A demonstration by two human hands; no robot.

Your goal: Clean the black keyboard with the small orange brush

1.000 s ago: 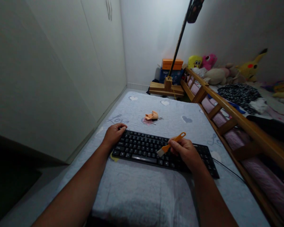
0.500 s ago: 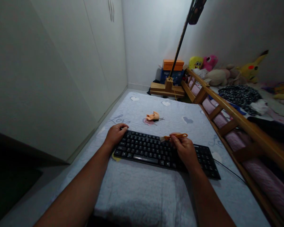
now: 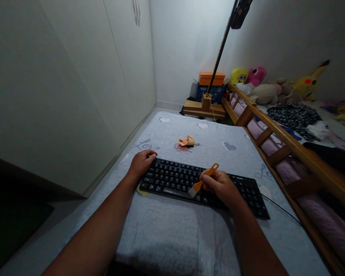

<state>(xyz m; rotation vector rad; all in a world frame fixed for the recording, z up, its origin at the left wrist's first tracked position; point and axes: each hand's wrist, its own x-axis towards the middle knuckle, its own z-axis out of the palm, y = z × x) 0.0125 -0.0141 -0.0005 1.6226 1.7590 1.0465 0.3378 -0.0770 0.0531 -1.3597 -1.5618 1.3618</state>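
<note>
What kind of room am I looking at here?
Probably a bedroom: a wooden bed rail with bedding behind it, plush toys against the wall, and a tall pale cupboard on the left.

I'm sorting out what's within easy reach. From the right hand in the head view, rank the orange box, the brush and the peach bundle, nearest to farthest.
1. Brush: in the fingers of the right hand.
2. Peach bundle: ahead and left, past the keyboard.
3. Orange box: far corner, by the wall.
</note>
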